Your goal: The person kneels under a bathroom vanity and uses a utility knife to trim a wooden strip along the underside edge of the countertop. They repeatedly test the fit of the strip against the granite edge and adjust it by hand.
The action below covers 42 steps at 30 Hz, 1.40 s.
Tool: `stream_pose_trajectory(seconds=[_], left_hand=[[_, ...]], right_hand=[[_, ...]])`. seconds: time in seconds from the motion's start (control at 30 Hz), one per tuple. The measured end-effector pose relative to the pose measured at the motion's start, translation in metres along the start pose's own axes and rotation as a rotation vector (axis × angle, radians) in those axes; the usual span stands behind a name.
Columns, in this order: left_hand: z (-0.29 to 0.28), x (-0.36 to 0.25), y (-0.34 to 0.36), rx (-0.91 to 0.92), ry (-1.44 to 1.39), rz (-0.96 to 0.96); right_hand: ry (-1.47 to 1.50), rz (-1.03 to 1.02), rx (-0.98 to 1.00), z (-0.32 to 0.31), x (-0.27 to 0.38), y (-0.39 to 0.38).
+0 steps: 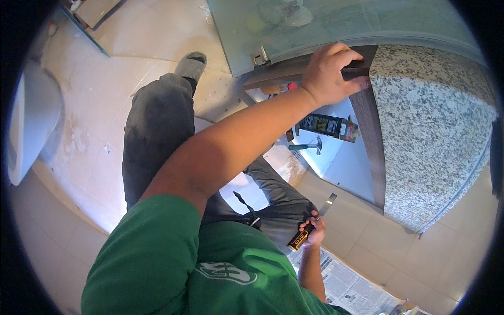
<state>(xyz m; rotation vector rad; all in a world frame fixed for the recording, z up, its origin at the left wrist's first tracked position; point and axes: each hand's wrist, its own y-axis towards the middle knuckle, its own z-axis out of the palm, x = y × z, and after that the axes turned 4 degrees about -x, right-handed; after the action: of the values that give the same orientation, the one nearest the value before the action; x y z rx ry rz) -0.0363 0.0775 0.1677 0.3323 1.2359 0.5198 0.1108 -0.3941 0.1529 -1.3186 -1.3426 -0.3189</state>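
Note:
My left hand (331, 76) reaches across to the dark wooden cabinet frame (374, 147), fingers and thumb curved over its upper edge beside a speckled granite block (430, 136). Low at the right of my lap, my right hand (314, 228) is closed on a chisel (328, 202) with a black and yellow handle, its flat metal blade pointing up. Inside the white-lined cabinet lie a black boxy container (323, 126) and a claw hammer (310, 145).
A pale glass panel (346, 21) with a metal hinge spans the top. My slippered foot (190, 67) rests on the tiled floor (94, 121). A white ceramic fixture (37, 115) stands at the left. Newspaper (352, 283) lies under me at the lower right.

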Motion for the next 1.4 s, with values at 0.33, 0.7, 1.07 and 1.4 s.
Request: stream_pose_trajectory(seconds=[0.33,0.7,1.07,1.4], left_hand=[[-0.006,0.004,-0.002,0.054,-0.001,0.097],[-0.021,0.020,-0.011,0.128,0.038,0.190],[-0.006,0.002,0.005,0.051,0.111,0.252],[-0.012,0.013,0.010,0.139,0.033,0.343]], right_hand=[[-0.004,0.017,-0.013,-0.002,-0.001,-0.003],[0.004,-0.017,0.000,-0.003,-0.003,-0.001],[0.001,-0.001,0.001,-0.003,-0.002,-0.002],[0.000,0.006,0.020,-0.008,-0.005,0.002]])
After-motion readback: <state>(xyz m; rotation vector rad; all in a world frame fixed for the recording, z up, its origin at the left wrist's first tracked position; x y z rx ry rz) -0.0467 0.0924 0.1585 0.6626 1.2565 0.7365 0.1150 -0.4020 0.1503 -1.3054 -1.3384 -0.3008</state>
